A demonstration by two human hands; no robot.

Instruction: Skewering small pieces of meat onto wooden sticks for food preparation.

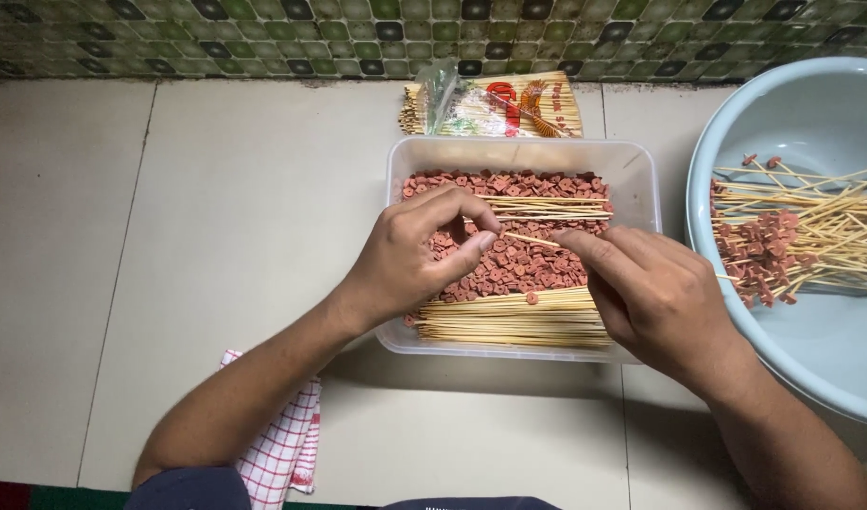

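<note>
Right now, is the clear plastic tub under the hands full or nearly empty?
Well filled. The clear tub holds a thick layer of red-brown sausage slices, with bamboo skewers bundled along its near side.

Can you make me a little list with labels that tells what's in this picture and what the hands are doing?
Place: tiled floor by a green tiled wall
Left hand: pinching a small reddish slice
Right hand: holding a thin wooden stick by one end
Clear tub: reddish round slices and bundles of bare sticks
Blue basin: sticks already carrying slices
Behind the tub: packet of sticks
Near the left arm: red checked cloth
</note>
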